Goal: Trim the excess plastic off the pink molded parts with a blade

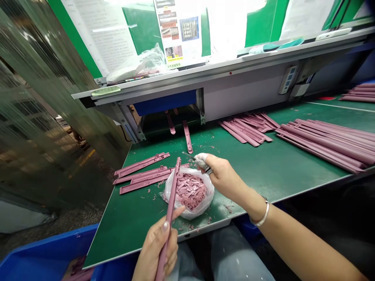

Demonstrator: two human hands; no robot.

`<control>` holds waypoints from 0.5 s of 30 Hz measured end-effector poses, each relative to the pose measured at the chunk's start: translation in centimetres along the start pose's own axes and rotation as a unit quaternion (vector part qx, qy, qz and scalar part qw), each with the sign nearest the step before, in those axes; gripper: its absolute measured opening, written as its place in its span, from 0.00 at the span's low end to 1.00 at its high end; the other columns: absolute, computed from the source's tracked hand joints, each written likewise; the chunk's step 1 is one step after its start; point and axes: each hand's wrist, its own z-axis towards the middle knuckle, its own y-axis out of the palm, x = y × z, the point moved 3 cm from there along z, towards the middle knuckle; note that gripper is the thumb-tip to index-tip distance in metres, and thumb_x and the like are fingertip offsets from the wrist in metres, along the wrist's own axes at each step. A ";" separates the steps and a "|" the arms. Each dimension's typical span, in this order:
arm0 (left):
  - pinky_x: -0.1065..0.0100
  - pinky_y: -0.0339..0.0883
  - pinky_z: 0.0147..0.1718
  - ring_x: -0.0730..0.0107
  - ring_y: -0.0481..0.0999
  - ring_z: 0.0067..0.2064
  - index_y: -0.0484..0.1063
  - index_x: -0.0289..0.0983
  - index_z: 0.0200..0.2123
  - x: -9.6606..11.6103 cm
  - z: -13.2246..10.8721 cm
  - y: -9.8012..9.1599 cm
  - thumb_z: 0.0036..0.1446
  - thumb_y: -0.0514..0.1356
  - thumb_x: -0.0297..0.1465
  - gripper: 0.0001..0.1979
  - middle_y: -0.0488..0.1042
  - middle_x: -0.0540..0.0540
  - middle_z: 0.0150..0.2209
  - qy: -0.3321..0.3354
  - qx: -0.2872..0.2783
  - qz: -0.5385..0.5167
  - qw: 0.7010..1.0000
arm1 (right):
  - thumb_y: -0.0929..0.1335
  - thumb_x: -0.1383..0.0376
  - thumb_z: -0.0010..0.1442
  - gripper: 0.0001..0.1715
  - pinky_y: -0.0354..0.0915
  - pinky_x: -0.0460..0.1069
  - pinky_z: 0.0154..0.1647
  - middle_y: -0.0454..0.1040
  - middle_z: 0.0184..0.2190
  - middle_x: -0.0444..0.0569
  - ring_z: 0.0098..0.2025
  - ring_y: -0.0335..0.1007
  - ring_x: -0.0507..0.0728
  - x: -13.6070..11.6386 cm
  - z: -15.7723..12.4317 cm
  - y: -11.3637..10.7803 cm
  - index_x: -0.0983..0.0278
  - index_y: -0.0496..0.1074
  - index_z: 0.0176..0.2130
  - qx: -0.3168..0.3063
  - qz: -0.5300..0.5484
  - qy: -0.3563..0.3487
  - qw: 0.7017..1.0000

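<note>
My left hand is closed around a long, narrow pink plastic strip, which slants up and away from me. The strip's far part crosses over a clear plastic bag full of pink shavings and offcuts. In my right hand is a small knife, its thin dark tip pointing left, just beyond the strip's far end. White wrapping covers a fingertip of that hand, and the fingers hide most of the handle. Knife and strip appear slightly apart.
Several pink strips lie left of the bag. Larger piles of short pieces and long pieces rest to the right on the green table. A chute opening sits under the shelf. Blue bins stand below left.
</note>
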 end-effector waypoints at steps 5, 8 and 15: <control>0.76 0.52 0.11 0.77 0.53 0.13 0.73 0.38 0.52 0.9 0.7 0.2 0.54 0.58 0.51 0.29 0.56 0.56 0.12 0.067 0.119 0.185 0.973 | 0.57 0.79 0.50 0.16 0.52 0.47 0.28 0.67 0.31 0.48 0.30 0.61 0.55 -2.7 -0.6 0.8 0.63 0.61 0.35 -0.073 -0.149 0.016 0.986; 0.72 0.59 0.15 0.70 0.63 0.16 0.77 0.40 0.47 1.4 0.4 0.7 0.55 0.58 0.51 0.25 0.62 0.53 0.12 0.094 0.146 0.252 0.952 | 0.60 0.73 0.58 0.06 0.48 0.47 0.25 0.68 0.32 0.47 0.29 0.61 0.55 -3.5 -0.1 0.9 0.62 0.61 0.35 -0.082 -0.197 0.038 0.976; 0.71 0.60 0.17 0.69 0.64 0.16 0.78 0.40 0.41 1.1 0.5 0.4 0.56 0.58 0.49 0.20 0.63 0.53 0.12 0.083 0.134 0.249 0.956 | 0.61 0.57 0.66 0.12 0.50 0.48 0.27 0.70 0.33 0.48 0.33 0.65 0.56 -4.0 -0.2 1.7 0.63 0.64 0.36 -0.062 -0.220 0.042 0.973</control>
